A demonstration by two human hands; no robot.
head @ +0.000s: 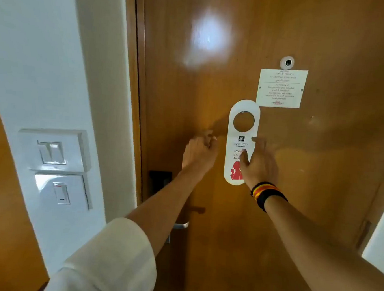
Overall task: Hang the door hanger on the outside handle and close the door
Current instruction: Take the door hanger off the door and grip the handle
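A white door hanger (242, 117) with a round hole at its top and red print at its bottom is held upright in front of the brown wooden door (322, 167). My right hand (259, 164) grips its right edge, thumb across the printed face. My left hand (199, 153) is curled into a loose fist against the door just left of the hanger, above the lock area; whether it grips something there is hidden. Part of a metal handle (181, 225) shows under my left forearm. The door stands shut in its frame.
A white notice (281, 88) is fixed to the door under a peephole (287, 62). A dark lock plate (159, 180) sits at the door's left edge. On the white wall to the left are light switches (52, 151) and a second switch plate (62, 192).
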